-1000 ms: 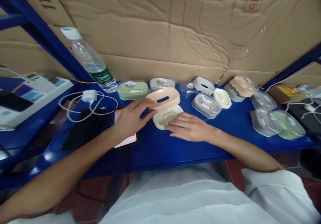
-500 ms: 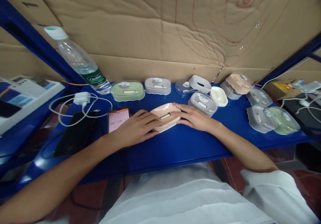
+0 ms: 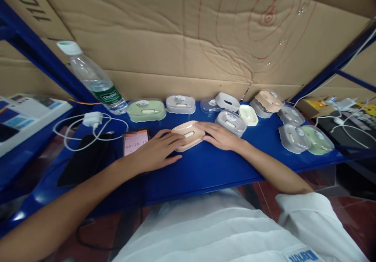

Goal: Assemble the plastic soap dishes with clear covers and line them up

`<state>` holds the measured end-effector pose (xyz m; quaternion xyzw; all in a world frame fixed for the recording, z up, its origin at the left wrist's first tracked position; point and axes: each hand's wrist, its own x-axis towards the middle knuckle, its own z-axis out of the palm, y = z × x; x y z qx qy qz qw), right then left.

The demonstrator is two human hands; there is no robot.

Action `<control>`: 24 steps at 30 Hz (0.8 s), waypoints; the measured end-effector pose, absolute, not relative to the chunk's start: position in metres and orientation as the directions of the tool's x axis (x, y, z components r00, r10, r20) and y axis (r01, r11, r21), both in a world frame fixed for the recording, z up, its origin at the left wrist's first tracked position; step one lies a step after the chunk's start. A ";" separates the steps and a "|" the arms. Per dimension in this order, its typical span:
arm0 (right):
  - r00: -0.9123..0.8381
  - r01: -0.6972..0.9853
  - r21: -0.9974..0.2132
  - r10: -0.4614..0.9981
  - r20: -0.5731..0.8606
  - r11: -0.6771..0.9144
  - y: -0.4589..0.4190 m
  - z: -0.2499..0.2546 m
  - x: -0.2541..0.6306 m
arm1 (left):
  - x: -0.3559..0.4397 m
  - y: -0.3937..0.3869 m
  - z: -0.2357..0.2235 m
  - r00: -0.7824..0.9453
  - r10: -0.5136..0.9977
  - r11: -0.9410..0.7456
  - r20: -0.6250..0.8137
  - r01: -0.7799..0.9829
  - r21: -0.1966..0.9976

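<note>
Peach soap box (image 3: 188,135) looks light, stiff, smooth plastic, best held at its two ends; left hand (image 3: 157,151) and right hand (image 3: 219,136) press flat on it atop the blue bench (image 3: 205,168)

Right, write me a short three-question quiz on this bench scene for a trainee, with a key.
1. True or false: both hands rest on the peach soap box on the blue shelf.
2. Which thing lies just behind the left hand?
A. a phone with a pink screen
B. a green soap box
C. the water bottle
3. Fill in: the bottle leans against the ______ wall.

Key
1. True: the left hand and the right hand press on it from either side.
2. A
3. cardboard
</note>
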<state>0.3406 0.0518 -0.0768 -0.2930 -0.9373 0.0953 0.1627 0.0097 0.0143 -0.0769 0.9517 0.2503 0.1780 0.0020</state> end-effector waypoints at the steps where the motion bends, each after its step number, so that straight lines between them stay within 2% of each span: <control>1: -0.734 0.555 -0.295 0.625 0.264 0.777 0.055 -0.078 0.342 | 0.009 0.015 -0.077 0.810 0.475 -0.876 0.345 0.474 0.094; 5: -0.530 0.719 -0.307 0.777 0.338 0.624 0.072 -0.080 0.344 | 0.009 0.016 -0.075 0.800 0.465 -0.881 0.379 0.459 0.111; 8: -0.464 0.796 -0.245 0.818 0.341 0.553 0.095 -0.080 0.341 | 0.010 0.015 -0.072 0.800 0.461 -0.884 0.384 0.454 0.116; 11: -0.462 0.849 -0.125 0.836 0.295 0.513 0.115 -0.080 0.332 | 0.011 0.013 -0.070 0.801 0.462 -0.882 0.380 0.459 0.104; 13: -0.478 0.851 -0.087 0.834 0.276 0.517 0.119 -0.078 0.328 | 0.011 0.013 -0.071 0.806 0.456 -0.885 0.377 0.456 0.095; 19: -0.659 0.724 -0.071 0.718 0.226 0.686 0.111 -0.069 0.337 | 0.009 0.015 -0.074 0.810 0.443 -0.889 0.384 0.453 0.070; 22: -0.643 0.748 -0.067 0.746 0.173 0.660 0.111 -0.064 0.343 | 0.009 0.015 -0.073 0.814 0.439 -0.891 0.380 0.449 0.066; 24: -0.613 0.764 -0.106 0.768 0.187 0.636 0.111 -0.060 0.343 | 0.008 0.015 -0.073 0.817 0.440 -0.891 0.373 0.448 0.070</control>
